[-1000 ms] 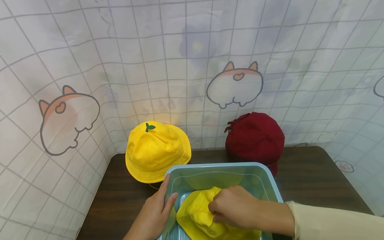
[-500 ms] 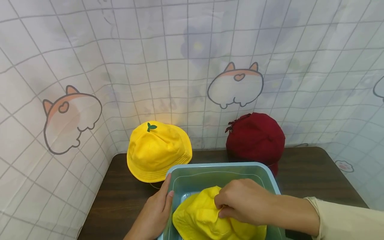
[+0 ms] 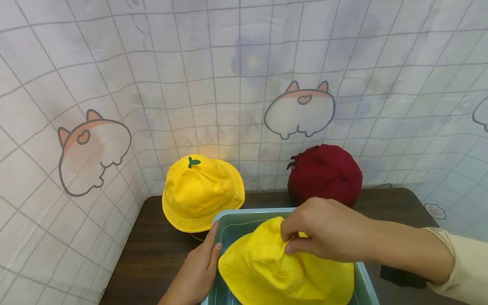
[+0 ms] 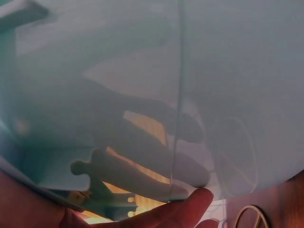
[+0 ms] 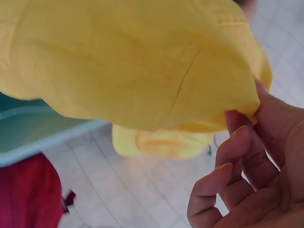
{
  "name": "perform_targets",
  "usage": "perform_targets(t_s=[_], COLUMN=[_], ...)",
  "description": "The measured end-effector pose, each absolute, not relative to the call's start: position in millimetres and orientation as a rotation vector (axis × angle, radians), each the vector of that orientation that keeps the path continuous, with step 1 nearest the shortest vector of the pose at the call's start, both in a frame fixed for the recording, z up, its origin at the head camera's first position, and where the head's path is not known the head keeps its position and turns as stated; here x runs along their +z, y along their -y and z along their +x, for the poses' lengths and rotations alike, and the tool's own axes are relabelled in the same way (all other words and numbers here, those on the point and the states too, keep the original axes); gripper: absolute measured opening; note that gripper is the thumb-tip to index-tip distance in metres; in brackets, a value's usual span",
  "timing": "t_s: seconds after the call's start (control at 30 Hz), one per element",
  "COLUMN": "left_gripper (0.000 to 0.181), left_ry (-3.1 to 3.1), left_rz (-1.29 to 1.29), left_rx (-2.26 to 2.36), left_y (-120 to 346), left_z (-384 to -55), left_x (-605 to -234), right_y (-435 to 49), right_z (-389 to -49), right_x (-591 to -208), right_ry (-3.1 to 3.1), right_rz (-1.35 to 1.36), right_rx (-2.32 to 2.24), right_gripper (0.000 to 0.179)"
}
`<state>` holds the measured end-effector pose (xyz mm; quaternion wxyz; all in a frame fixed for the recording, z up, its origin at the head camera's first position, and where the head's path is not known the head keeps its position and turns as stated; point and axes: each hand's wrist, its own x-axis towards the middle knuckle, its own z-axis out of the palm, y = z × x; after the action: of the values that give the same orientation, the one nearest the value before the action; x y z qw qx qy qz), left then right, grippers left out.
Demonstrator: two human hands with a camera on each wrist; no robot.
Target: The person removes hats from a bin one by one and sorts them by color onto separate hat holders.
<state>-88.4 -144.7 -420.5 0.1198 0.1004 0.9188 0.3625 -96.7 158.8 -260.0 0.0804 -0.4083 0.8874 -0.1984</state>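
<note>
My right hand pinches the crown of a yellow bucket hat between thumb and fingertips. In the right wrist view the cloth bunches to a point at the fingertips. The hat hangs brim down over a pale blue plastic bin, its brim overlapping the bin's right part in the head view. At the bin's left side, my left hand lies along the wall by the rim, index finger extended. The left wrist view shows its fingers against the smooth wall, which reflects them.
A second yellow bucket hat with a green sprout stands behind the bin's left corner. A dark red hat stands behind its right side. Both are on the dark wooden table, before a grid-patterned cloth backdrop.
My right hand has risen and moved right, lifting the yellow bucket hat up from inside the bin. The left hand has stayed at the bin's left side.
</note>
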Motion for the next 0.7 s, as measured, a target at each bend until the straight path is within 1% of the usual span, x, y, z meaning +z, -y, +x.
perform_targets(t_s=[0.17, 0.47, 0.7], left_gripper=[0.058, 0.056, 0.059], left_ry=[-2.664, -2.655, -2.650], left_rz=[0.300, 0.339, 0.332], left_rx=[1.095, 1.139, 1.109], left_y=[146.9, 148.4, 148.3], left_z=[-87.0, -86.3, -91.0], left_x=[-422.4, -424.1, -425.3], right_y=[-159.8, -156.3, -140.5], right_z=[-108.7, -132.6, -161.2], right_x=[-231.9, -195.0, -168.6], right_ry=[-2.640, -2.756, -2.814], right_rz=[-1.228, -1.288, -1.373], right_rx=[-0.606, -0.516, -0.417], right_gripper=[0.012, 0.012, 0.007])
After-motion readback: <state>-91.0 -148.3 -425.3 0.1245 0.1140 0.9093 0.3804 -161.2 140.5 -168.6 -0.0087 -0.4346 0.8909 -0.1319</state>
